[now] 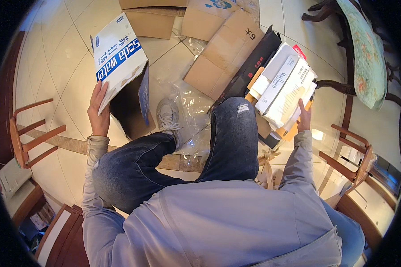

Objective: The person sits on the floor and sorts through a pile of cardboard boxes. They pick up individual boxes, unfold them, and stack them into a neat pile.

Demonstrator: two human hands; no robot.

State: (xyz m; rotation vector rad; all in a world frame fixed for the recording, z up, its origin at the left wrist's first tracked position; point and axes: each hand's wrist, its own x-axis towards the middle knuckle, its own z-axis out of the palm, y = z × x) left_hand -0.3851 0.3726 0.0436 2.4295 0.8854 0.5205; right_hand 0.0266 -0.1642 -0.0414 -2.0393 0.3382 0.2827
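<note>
On the left, a white and blue cardboard drink box stands tilted, its dark opening towards me. My left hand grips its near left edge, fingers on the white outer face. At right, a stack of white cartons and packaging, with orange-yellow pieces beneath, leans beside my right knee. My right hand is closed at the stack's right edge, thumb up against the white packaging; its other fingers are partly hidden. A long black box lies against the stack's left side.
Brown cardboard and other opened boxes spread across the far tiles. Clear plastic film lies between my feet. Wooden stools stand at the left and right. A chair with a floral seat is at far right.
</note>
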